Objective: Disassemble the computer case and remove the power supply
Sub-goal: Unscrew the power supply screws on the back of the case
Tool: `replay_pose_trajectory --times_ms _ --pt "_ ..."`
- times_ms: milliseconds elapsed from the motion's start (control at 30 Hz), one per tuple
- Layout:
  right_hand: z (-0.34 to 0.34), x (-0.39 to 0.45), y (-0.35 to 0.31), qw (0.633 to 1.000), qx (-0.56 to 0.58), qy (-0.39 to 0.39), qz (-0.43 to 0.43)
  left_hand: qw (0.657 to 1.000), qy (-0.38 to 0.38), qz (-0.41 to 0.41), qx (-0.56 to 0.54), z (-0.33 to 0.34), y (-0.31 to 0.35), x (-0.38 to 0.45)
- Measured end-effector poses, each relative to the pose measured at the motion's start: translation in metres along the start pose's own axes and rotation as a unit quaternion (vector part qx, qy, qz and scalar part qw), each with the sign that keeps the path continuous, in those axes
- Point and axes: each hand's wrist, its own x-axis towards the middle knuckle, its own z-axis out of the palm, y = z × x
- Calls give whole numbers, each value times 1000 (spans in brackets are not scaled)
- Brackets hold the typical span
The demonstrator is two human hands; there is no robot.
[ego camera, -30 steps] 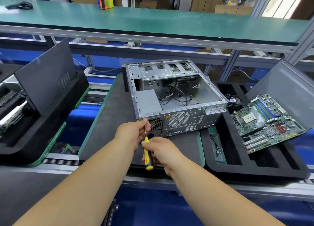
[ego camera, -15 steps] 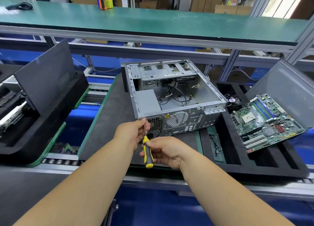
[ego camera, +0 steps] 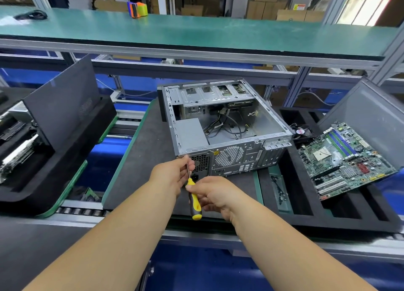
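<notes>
The open computer case (ego camera: 225, 129) lies on its side on a dark mat (ego camera: 140, 159), its back panel facing the person. The power supply (ego camera: 189, 135) sits in the near left corner inside. The right hand (ego camera: 215, 195) grips the handle of a yellow screwdriver (ego camera: 193, 197); the left hand (ego camera: 175, 173) pinches its shaft near the tip, at the back panel's upper left corner. The tip itself is hidden. If it sits crooked, turning may slip it and strip the screw, or drop the screw.

Green motherboard (ego camera: 343, 159) tilted in black foam tray (ego camera: 341, 214) at 3 o'clock, orange-green tape dispenser (ego camera: 137, 9) on shelf (ego camera: 218, 31) at 11 o'clock.
</notes>
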Motion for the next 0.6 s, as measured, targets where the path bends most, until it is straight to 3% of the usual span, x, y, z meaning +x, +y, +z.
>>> replay_pose_trajectory --times_ms 267,600 --pt "-10 -1 3 990 70 -122 23 1000 -11 0 -23 -1 -2 1" --pt "-8 4 4 995 70 -64 -4 1000 -28 5 7 -8 -5 -2"
